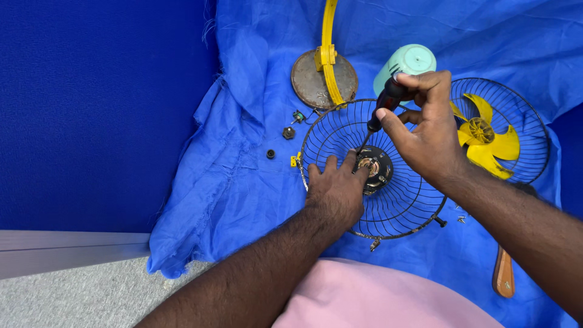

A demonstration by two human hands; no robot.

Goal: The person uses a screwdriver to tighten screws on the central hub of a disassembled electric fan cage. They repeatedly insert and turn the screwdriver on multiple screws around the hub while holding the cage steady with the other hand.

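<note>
Blue cloth (243, 182); screwdriver (379, 115) between right fingers (388, 121)

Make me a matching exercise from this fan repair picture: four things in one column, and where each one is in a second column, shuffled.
Things:
1. black-handled screwdriver
2. yellow plastic fan blade
3. mint green plastic cup
4. round rusty metal base

Places:
A. inside the wire grille at far right
B. under the yellow stand, at top centre
C. gripped in the right hand
D. upside down on the blue cloth, behind the right hand

Pairs: 1-C, 2-A, 3-D, 4-B
</note>
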